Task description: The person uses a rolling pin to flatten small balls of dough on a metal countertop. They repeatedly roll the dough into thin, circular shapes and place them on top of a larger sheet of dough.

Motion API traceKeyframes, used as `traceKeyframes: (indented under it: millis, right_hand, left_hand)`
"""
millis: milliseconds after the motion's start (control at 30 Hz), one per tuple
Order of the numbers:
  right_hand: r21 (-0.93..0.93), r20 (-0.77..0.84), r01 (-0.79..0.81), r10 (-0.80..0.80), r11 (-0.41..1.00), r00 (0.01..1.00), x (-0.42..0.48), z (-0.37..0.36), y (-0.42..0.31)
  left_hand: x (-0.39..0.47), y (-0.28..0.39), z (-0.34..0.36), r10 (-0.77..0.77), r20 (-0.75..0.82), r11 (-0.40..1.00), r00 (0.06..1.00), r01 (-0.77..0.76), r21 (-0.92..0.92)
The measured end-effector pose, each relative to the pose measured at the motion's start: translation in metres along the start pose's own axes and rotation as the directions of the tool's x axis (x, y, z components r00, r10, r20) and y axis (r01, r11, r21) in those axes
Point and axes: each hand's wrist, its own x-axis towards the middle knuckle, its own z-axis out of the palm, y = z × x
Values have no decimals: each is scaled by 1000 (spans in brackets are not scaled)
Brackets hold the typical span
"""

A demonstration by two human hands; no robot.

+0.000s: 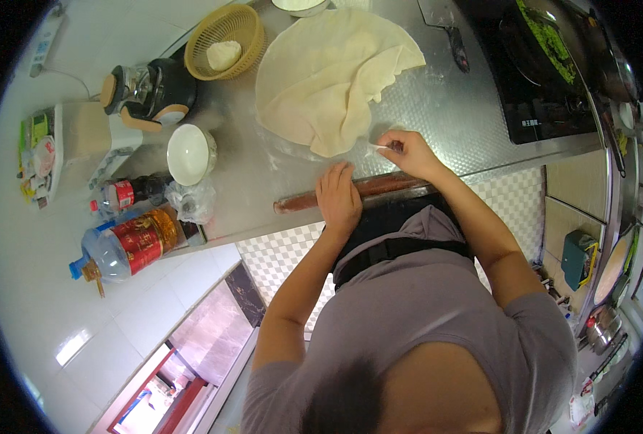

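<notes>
A large thin sheet of dough [310,81] lies on the metal countertop, with folds and a ragged right edge. Along the counter's front edge rests a brown wooden rolling pin [384,185]. My left hand [339,198] lies across the pin, its fingers reaching onto the counter past it, not visibly wrapped around it. Just right of the dough's lower edge, my right hand [411,154] pinches a small white piece [378,146] between thumb and fingers; whether it is dough is unclear. My right wrist passes over the pin's right end, partly hiding it.
A tan plastic basket [197,54] holds a dough lump [224,55]. Left stand a white bowl [187,154], a glass kettle [142,89] and an oil jug [137,241]. A cleaver [455,46] lies near the black cooktop [544,119], which bears a pan of chopped greens [549,43].
</notes>
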Motion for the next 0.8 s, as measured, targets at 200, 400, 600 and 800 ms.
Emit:
traceKeyframes:
  millis: [200,400,600,800]
  right_hand:
    - [453,4,-7,6,892,1000,19,-27,16]
    - [771,41,-132,158,623,987,30,-21,26]
    - [637,111,-243,225,732,968,38,-9,17]
    - [571,-10,-18,29,821,1000,84,14,-24]
  left_hand:
    - [55,3,1,-1,-163,1000,987,-3,-25]
    - [91,-1,8,94,-163,988,982,-72,134]
    - [120,0,-23,7,-356,997,935,-34,-71]
    - [167,9,-57,124,-504,987,855,-160,-30]
